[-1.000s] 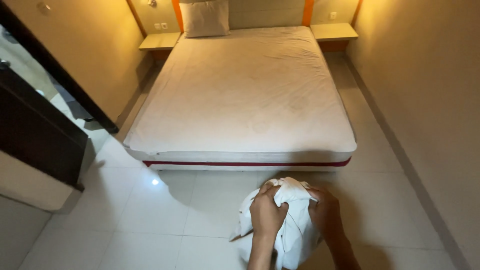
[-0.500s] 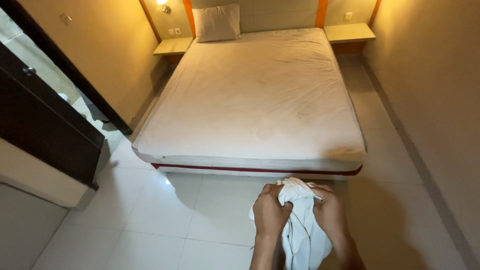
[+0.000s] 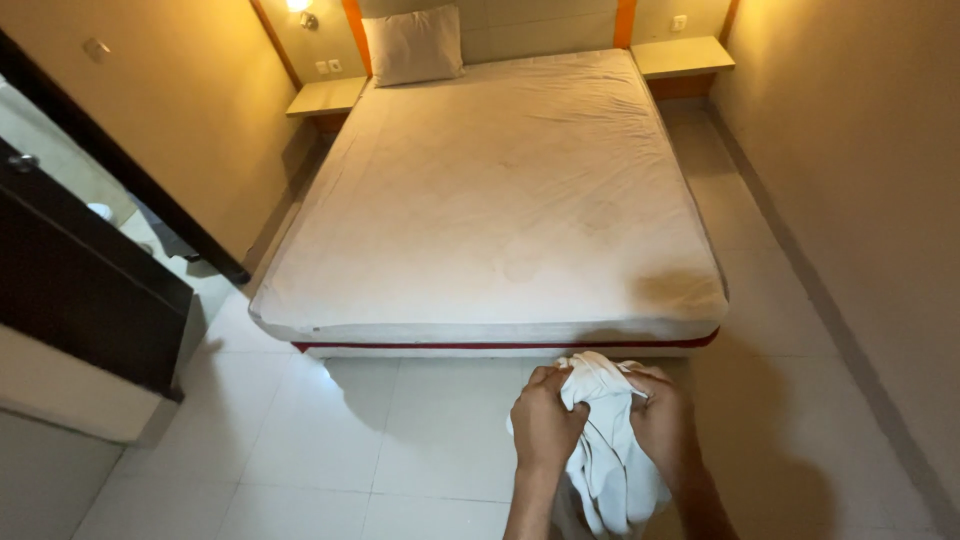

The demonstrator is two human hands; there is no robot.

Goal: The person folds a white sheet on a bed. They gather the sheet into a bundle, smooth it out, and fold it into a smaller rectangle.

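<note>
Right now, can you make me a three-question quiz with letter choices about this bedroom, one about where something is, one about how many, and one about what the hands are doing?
1. Where is the pillow?
A. at the head of the bed
B. on the floor
C. on a side shelf

2. How many pillows lie on the bed?
A. three
B. two
C. one

3. What are the hands doing with the white cloth?
A. both have a grip on it
B. only one touches it
C. neither touches it

Answers:
1 A, it rests against the headboard.
2 C, only one shows.
3 A, the left hand and right hand both clutch the bunched cloth.
</note>
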